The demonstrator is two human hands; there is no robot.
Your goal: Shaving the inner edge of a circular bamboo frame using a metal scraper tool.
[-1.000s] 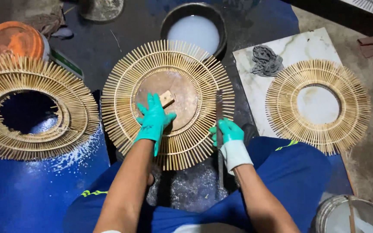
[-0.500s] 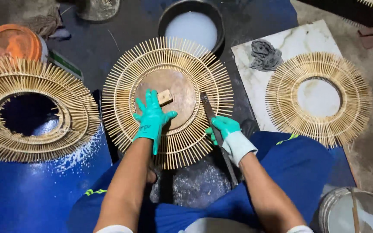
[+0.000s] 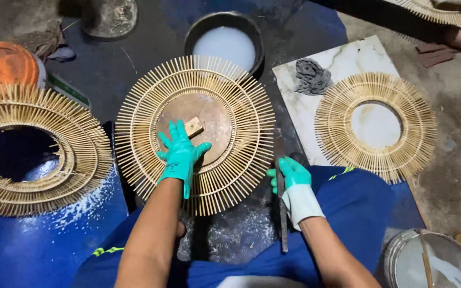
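Bamboo sunburst frame [image 3: 33,154] at far left, round, open dark centre, lying flat on blue sheet [image 3: 22,245] dusted with white powder. Orange round lid [image 3: 4,64] just above it, upper left corner. Grey dirty container [image 3: 110,16] at top edge, partly cut off.

Centre: second sunburst frame [image 3: 241,106], round, rings of thin bamboo sticks around a brown disc [image 3: 217,120]. Small pale wooden block [image 3: 193,127] sits on the disc, tilted. Left hand [image 3: 180,154] in teal glove lies flat on the disc and inner ring, fingers spread, thumb out to the right, fingertips just beside the block; touching or not, cannot tell. Bare forearm runs down to the bottom edge.

Dark bowl [image 3: 225,42] with milky white liquid above the centre frame, close to its top sticks.

Right hand [image 3: 290,178], teal glove with white cuff, closed around a long dark flat blade-like tool [image 3: 283,224]. Tool runs near vertical, lower end toward the person's lap, upper part beside the frame's right rim. Whether the tool touches the sticks, cannot tell.

Right of that: white marble-look slab [image 3: 348,58] on the floor, crumpled grey rag [image 3: 312,76] on its upper part. Third sunburst frame [image 3: 417,133], smaller, lies on the slab, slab showing through its centre hole.

Bottom right: metal bucket [image 3: 396,256] with white paste and a stick [image 3: 425,258] standing in it. Blue trousers across the bottom.
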